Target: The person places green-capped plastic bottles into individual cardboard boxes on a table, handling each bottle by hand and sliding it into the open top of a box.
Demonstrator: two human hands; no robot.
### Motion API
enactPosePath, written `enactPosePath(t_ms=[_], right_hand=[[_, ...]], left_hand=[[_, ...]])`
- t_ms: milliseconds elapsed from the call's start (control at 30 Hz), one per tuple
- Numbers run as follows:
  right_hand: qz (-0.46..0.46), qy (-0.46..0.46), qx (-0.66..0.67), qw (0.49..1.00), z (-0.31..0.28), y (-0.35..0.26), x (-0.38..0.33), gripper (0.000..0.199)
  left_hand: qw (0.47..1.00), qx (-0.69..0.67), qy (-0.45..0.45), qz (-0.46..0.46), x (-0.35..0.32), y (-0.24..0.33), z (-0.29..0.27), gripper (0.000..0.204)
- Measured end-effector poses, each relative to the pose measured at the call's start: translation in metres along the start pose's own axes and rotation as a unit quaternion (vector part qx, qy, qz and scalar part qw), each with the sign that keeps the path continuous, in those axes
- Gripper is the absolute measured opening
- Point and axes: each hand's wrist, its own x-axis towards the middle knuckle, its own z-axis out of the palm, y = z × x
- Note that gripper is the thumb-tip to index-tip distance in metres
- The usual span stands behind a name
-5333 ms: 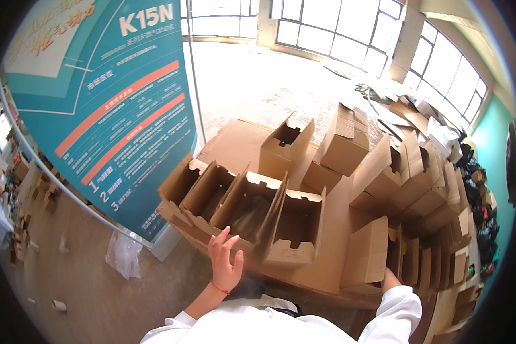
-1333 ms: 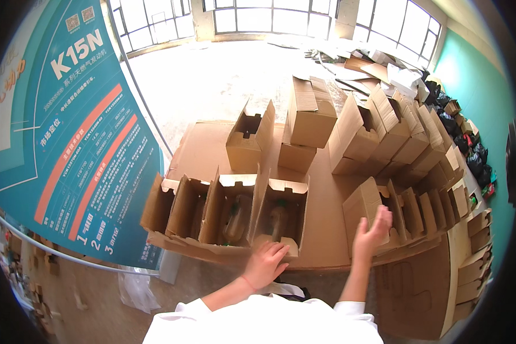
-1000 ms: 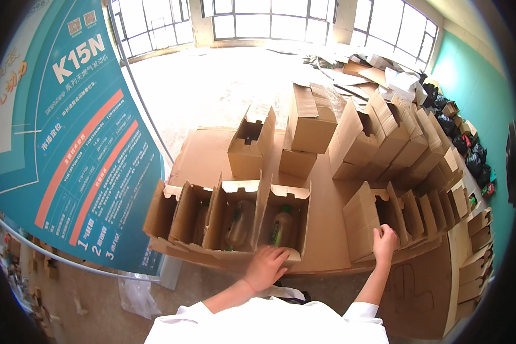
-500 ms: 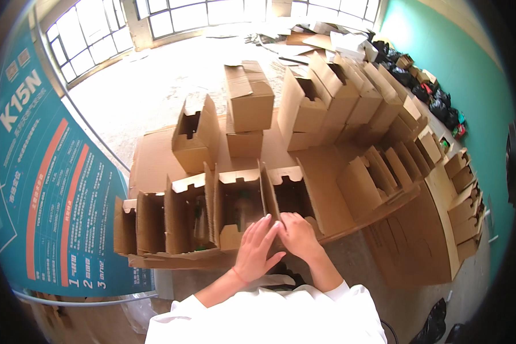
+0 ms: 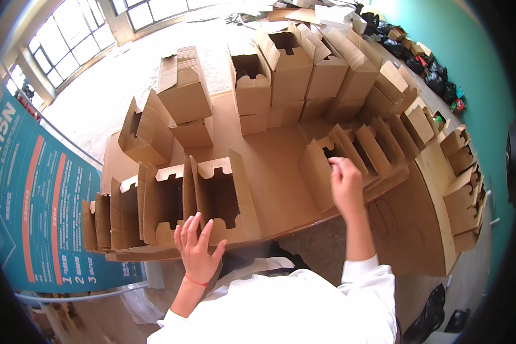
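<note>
My left hand (image 5: 198, 246) is open, its fingers spread at the front edge of an open cardboard box (image 5: 247, 209) in the near row. Whether the fingertips touch that box I cannot tell. Farther right, my right hand (image 5: 348, 179) is closed, with bent fingers over the top of another open box (image 5: 314, 172). Anything between those fingers is hidden. Left of the near box stands a row of similar open boxes (image 5: 131, 215). More open boxes (image 5: 378, 150) stand side by side to the right of my right hand.
Cardboard (image 5: 269, 166) covers the table. At the back are stacked boxes (image 5: 292, 71) with raised flaps and another stack (image 5: 184, 94). A teal banner (image 5: 43, 200) stands at left. Boxes line a board (image 5: 436, 189) at right; black bags (image 5: 436, 83) lie by the green wall.
My hands have moved apart: the right went right to the other group of boxes, the left slightly left. The view has shifted rightward.
</note>
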Motion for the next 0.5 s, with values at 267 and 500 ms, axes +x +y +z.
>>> enactPosePath(t_ms=[267, 500], right_hand=[[0.075, -0.607, -0.324, 0.721, 0.075, 0.224, 0.026, 0.032], [0.120, -0.660, -0.230, 0.705, 0.096, 0.223, 0.034, 0.036]], left_hand=[[0.998, -0.041, 0.020, -0.037, 0.005, 0.047, 0.029, 0.058], [0.995, 0.049, -0.082, -0.041, -0.010, 0.064, 0.044, 0.057]])
